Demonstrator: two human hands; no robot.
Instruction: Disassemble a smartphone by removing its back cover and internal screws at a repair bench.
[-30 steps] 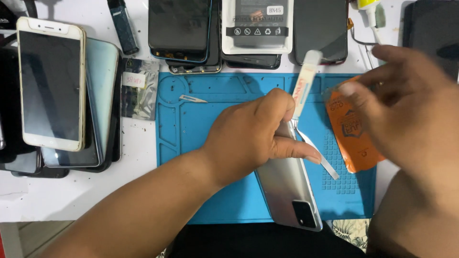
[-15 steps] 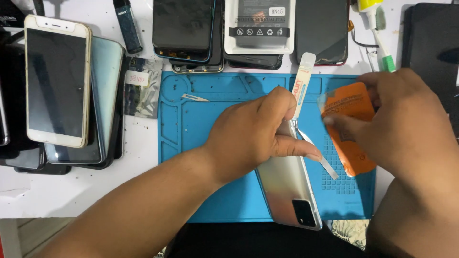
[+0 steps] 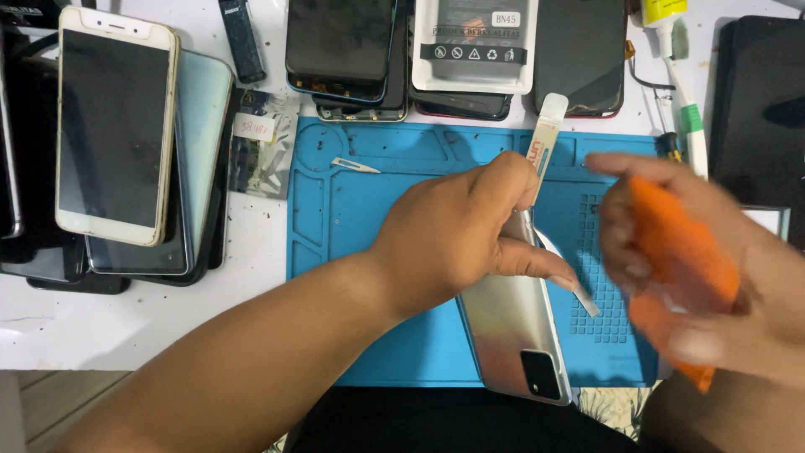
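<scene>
1. The left hand point(image 3: 457, 239) is closed over the upper part of a silver phone point(image 3: 511, 335), which lies back-up on the blue mat point(image 3: 360, 226) with its camera end toward the mat's near edge; the fingers curl shut and pin it down.
2. A thin white-handled pry tool point(image 3: 545, 138) runs up from under that hand toward the mat's far edge, and a slim flat strip point(image 3: 570, 281) juts out just right of the phone. I cannot tell which fingers actually pinch them.
3. The right hand point(image 3: 696, 268), over the mat's right side, is blurred; it is wrapped around something orange point(image 3: 679, 252), a cloth or pad by its look. How tight the grasp is cannot be told.
4. Judgement: to work well here, keep the phone pressed flat on the mat so it cannot slide, and keep the tool shallow at the seam.
5. A small blade point(image 3: 356, 165) lies in the mat's far-left corner.
6. The white tabletop point(image 3: 168, 319) carries stacked phones point(image 3: 113, 126) left of the mat and more phones and a boxed part point(image 3: 474, 46) beyond its far edge. Nothing of the room shows.
</scene>
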